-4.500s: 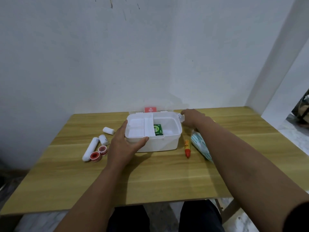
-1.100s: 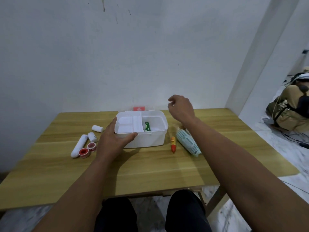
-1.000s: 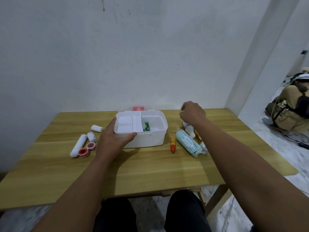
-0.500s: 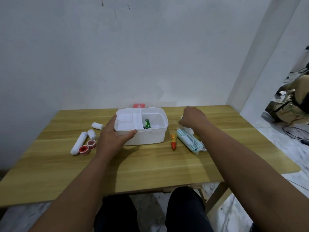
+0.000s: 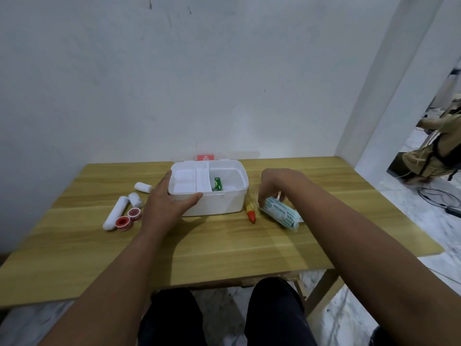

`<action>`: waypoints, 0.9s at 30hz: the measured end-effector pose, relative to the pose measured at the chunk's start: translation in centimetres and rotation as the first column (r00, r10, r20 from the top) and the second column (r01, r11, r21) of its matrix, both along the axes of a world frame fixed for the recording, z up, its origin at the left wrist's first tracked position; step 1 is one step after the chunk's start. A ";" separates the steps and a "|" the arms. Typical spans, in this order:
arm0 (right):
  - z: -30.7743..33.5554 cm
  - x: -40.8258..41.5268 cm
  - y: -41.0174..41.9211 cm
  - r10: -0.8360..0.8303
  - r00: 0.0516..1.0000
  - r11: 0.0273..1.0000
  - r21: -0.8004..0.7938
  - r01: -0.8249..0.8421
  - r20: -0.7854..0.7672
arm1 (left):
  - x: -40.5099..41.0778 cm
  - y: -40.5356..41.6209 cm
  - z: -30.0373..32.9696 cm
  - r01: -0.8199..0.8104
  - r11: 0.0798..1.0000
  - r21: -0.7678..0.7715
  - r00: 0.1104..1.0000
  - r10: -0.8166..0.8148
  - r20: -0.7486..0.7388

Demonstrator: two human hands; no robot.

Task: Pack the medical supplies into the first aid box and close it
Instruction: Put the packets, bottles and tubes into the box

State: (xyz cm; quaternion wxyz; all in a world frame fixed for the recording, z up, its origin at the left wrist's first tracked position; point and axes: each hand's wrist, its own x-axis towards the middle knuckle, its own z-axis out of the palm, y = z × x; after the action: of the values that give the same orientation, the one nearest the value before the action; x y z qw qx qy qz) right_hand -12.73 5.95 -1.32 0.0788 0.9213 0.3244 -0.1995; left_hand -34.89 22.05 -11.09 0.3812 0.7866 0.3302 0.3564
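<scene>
Your right hand (image 5: 275,186) had come down from the air beside the first aid box (image 5: 209,191) onto the blue-white pack (image 5: 280,214), fingers curled at its far end; whether they had closed, I could not tell; your left hand (image 5: 166,201) stayed spread, bracing the open box; packing was barely begun, one green item (image 5: 218,184) inside.
</scene>
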 end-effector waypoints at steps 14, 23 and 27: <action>3.4 0.0 0.2 0.042 0.982 0.986 0.151 -0.070 0.184 | -0.1 0.0 0.0 0.004 1.000 -0.008 1.000 -0.004 0.004; 7.3 -2.6 4.3 0.380 0.907 0.842 0.338 -0.421 0.182 | 0.1 0.2 -0.2 -0.026 1.000 0.003 0.999 0.026 -0.036; 5.0 -4.2 6.8 0.458 0.881 0.867 0.161 -0.472 0.119 | 0.2 0.1 -0.1 -0.028 1.000 0.015 0.999 0.028 -0.026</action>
State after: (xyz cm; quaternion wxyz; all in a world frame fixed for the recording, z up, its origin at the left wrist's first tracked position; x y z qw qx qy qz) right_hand -16.93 12.80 3.64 0.0509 0.8262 0.5506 -0.1082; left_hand -34.71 22.13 -11.17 0.3660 0.7893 0.3434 0.3537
